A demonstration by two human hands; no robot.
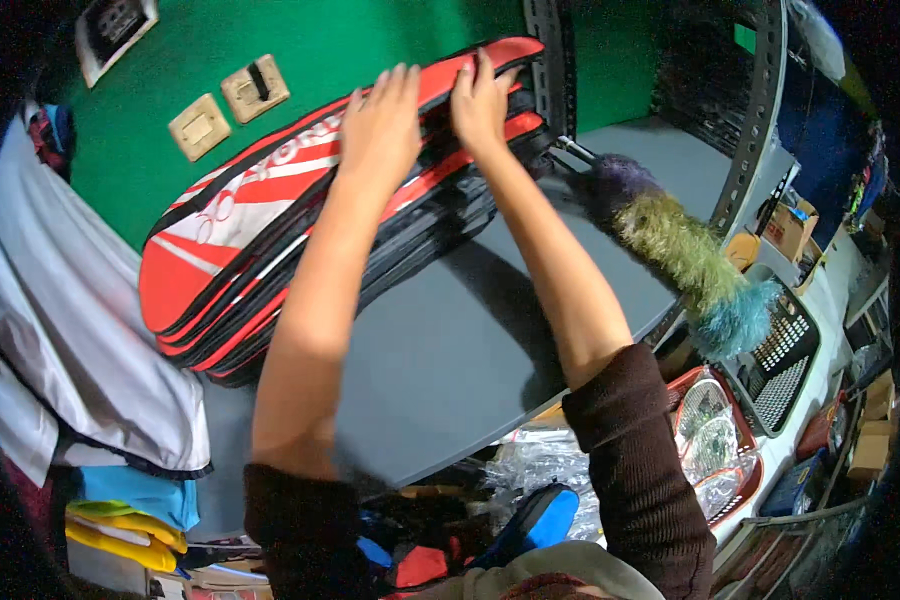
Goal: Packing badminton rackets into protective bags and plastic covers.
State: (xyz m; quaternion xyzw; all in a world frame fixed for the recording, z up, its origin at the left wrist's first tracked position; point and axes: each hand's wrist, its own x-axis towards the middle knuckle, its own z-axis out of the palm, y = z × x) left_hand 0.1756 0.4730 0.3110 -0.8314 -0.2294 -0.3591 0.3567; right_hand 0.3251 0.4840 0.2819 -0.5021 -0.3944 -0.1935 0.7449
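A stack of red, white and black racket bags [270,185] lies on a grey shelf [435,370], against a green wall. My left hand [382,125] rests on the upper bag, its fingers stretched flat over the red and white face. Close by on the right, my right hand [480,108] touches the same bag near its narrower end, fingers apart. Neither hand is wrapped round anything. Under the top bag show several layered edges with black and red trim; my forearms cover part of them.
A purple, yellow and blue fluffy duster [685,255] lies on the shelf's right side. Perforated metal posts [750,130] stand at right. Below are a red basket [755,480] and a dark basket [795,350]. White cloth [90,330] hangs at left.
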